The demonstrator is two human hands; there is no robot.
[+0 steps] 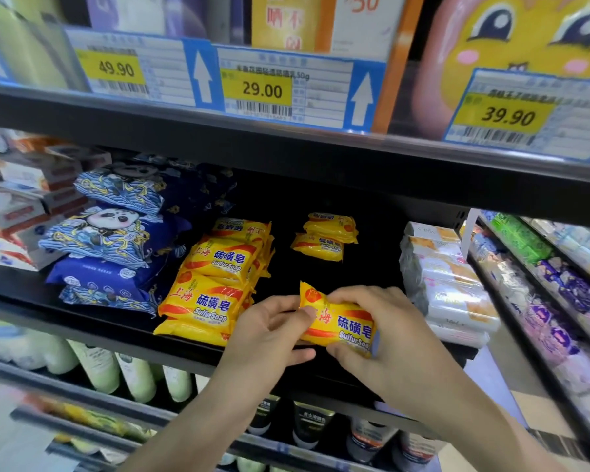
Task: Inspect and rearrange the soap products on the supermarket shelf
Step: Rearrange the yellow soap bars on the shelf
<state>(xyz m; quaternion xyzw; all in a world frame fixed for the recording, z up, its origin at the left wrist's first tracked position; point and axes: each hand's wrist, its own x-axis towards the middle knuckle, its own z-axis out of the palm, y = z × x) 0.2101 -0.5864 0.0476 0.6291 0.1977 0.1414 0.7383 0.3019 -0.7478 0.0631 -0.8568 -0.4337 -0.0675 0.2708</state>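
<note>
Yellow sulfur soap pack (341, 327) pinched at its left end by my left hand (269, 338), gripped around its right end by my right hand (382, 332), just right of the yellow soap stack (212, 284), above the black shelf (184, 349) front edge

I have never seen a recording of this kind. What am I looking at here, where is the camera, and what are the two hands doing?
There is no machine here. A person wears one wide-angle camera on the head, so this single picture looks forward and down at their own two bare hands in front of a supermarket shelf.

Both hands hold one yellow sulfur soap pack just above the front of the dark shelf. The left hand pinches its left end; the right hand is curled round its right side.

On the shelf lie a stack of the same yellow soaps to the left, two more further back, blue patterned packs at far left, and pale wrapped packs at right. Yellow price tags hang on the shelf above.
</note>
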